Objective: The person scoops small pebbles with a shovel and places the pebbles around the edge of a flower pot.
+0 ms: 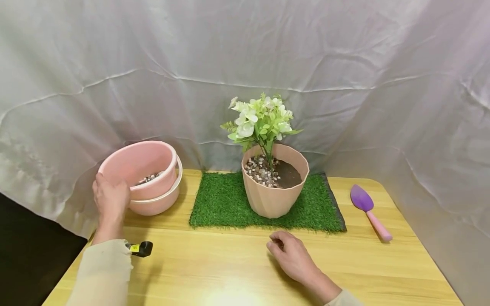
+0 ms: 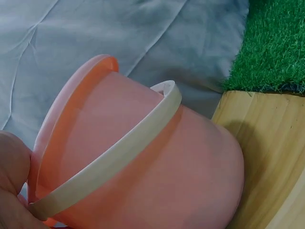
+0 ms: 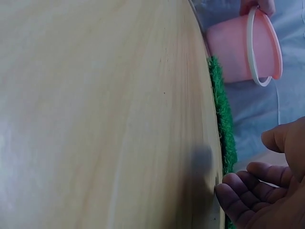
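A pink bucket (image 1: 147,192) with a white handle (image 2: 112,160) stands at the left of the table, with small pebbles (image 1: 150,178) inside. My left hand (image 1: 111,196) grips its rim on the near left side; in the left wrist view only part of that hand shows at the edge. Over the table's middle, my right hand (image 1: 292,257) holds nothing, its fingers loosely curled, as the right wrist view (image 3: 264,191) also shows. Nearest to it is a pale pink ribbed flowerpot (image 1: 272,199) holding a white-flowered plant (image 1: 264,119), pebbles (image 1: 260,172) and dark soil (image 1: 288,175).
The flowerpot stands on a green artificial grass mat (image 1: 220,204). A trowel (image 1: 369,210) with a purple blade and pink handle lies at the right. Grey cloth (image 1: 206,46) hangs behind the wooden table (image 1: 214,263) and along its sides.
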The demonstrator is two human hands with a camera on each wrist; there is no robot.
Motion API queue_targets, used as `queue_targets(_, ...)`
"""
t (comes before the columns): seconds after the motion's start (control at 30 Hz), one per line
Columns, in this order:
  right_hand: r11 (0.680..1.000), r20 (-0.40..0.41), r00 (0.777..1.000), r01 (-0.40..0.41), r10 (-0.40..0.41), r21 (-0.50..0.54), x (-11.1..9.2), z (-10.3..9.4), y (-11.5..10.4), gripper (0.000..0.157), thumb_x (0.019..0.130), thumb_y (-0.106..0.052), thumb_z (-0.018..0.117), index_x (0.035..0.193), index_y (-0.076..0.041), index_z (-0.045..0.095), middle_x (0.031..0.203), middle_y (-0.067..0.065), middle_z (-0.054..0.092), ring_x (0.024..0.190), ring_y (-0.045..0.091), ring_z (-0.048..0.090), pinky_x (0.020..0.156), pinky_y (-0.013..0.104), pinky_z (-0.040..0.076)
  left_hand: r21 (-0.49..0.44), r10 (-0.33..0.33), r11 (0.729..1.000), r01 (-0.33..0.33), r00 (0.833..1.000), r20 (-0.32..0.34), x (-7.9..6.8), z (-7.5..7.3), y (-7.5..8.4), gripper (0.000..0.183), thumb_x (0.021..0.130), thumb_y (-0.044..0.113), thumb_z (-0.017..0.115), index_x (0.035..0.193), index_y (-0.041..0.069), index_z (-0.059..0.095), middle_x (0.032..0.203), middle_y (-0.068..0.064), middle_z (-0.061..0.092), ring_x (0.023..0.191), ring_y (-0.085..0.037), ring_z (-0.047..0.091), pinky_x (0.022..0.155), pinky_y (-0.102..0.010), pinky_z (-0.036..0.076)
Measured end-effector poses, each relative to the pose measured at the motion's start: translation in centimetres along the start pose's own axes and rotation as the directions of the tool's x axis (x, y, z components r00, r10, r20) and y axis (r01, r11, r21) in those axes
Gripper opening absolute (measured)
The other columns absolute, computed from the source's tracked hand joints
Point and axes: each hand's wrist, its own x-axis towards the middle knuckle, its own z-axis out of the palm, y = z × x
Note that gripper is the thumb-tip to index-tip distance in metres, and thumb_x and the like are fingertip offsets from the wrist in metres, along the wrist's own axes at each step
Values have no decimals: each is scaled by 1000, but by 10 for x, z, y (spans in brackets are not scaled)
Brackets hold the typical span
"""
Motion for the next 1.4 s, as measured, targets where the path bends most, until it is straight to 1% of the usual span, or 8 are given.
queue_targets(0.27, 1000, -5, 1000, 23, -23, 20, 3, 8, -4, 28, 100, -22, 71, 123, -6, 75, 103, -4, 72, 95, 10, 66, 88, 33, 60, 38, 12, 999, -12, 1000, 14, -5, -6, -1, 82, 98, 17, 42, 168, 1, 2, 174, -29, 8, 159, -52, 14, 133, -60, 15)
queue_targets(0.43, 998, 11, 999, 44, -45, 51, 4, 14, -7, 35, 101, -22, 70, 131, -3, 71, 108, 0, 74, 100, 15, 69, 93, 36, 61, 74, 44, 996, -46, 999, 20, -9, -7, -5, 80, 98, 16, 44, 167, -2, 7, 171, -33, 15, 156, -55, 19, 131, -61, 18)
queue_targets(0.57, 996, 20, 997, 71, -72, 51, 4, 16, -9, 37, 103, -24, 68, 131, -2, 70, 109, 1, 74, 100, 17, 70, 92, 36, 62, 78, 58, 995, -59, 998, 22, -16, -8, -6, 81, 98, 16, 44, 168, -1, 7, 171, -32, 17, 156, -55, 21, 131, -62, 19)
queue_targets(0.73, 994, 30, 995, 95, -96, 47, 4, 17, -11, 37, 103, -25, 67, 131, -1, 70, 110, 2, 75, 100, 18, 70, 92, 37, 62, 95, 57, 994, -60, 998, 31, -28, -15, -7, 81, 98, 18, 43, 168, 0, 6, 172, -30, 17, 155, -55, 21, 130, -64, 20)
queue_targets(1.0, 989, 70, 989, 124, -129, 83, 9, 20, -23, 40, 106, -24, 63, 137, 0, 65, 119, 12, 75, 106, 24, 72, 97, 46, 61, 161, 57, 984, -74, 993, 104, -38, -26, -6, 80, 102, 22, 42, 169, 2, 2, 174, -28, 9, 158, -54, 14, 130, -65, 16)
queue_targets(1.1, 986, 80, 986, 138, -146, 98, 12, 22, -30, 43, 106, -26, 61, 140, 1, 64, 120, 13, 75, 106, 25, 73, 97, 46, 62, 171, 46, 983, -69, 990, 135, -42, -28, -5, 80, 103, 23, 41, 169, 3, -1, 174, -28, 5, 159, -53, 11, 131, -65, 15)
queue_targets(1.27, 978, 92, 979, 168, -180, 125, 16, 26, -38, 44, 106, -27, 60, 139, 2, 63, 123, 17, 74, 106, 25, 73, 96, 42, 63, 169, -8, 985, -25, 981, 194, -51, -36, -5, 82, 106, 30, 41, 168, 9, -8, 175, -24, -4, 159, -53, 4, 129, -69, 12)
queue_targets(1.4, 977, 102, 977, 174, -187, 125, 16, 28, -42, 44, 106, -28, 60, 139, 2, 64, 125, 18, 72, 105, 24, 73, 94, 41, 63, 204, -22, 979, -24, 975, 220, -57, -45, -7, 82, 107, 33, 41, 168, 11, -9, 173, -28, -1, 157, -58, 7, 126, -74, 16)
